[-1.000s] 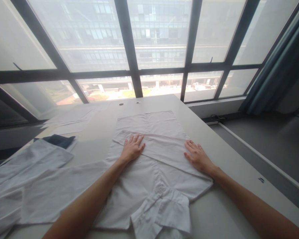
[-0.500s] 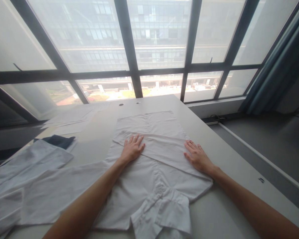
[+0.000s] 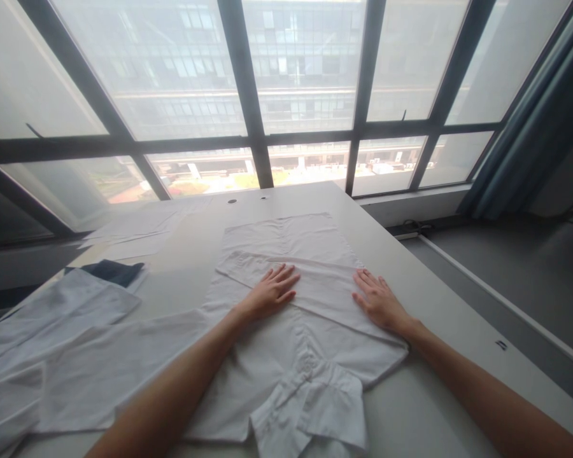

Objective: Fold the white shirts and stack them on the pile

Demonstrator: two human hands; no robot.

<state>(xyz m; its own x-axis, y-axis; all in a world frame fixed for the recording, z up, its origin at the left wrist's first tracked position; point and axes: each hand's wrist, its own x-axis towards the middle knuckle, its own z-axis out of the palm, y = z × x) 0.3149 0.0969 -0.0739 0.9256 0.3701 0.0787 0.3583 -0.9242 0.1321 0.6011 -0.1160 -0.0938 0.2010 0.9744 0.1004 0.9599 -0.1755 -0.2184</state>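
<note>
A white shirt [image 3: 291,343] lies spread on the pale table [image 3: 439,318], collar toward me, one sleeve folded across its body and the other sleeve stretched out to the left. My left hand [image 3: 272,292] rests flat on the folded sleeve near the shirt's middle, fingers stretched out and pointing right. My right hand [image 3: 377,300] lies flat on the shirt's right edge, fingers apart. Neither hand holds anything.
More white garments [image 3: 52,318] lie at the table's left, with a dark blue cloth [image 3: 112,270] behind them. Papers or flat fabric [image 3: 138,226] sit at the far left by the window. The table's right edge drops to a grey floor [image 3: 520,267].
My left hand has slid to the right across the folded sleeve, toward the shirt's middle. My right hand has stayed in place.
</note>
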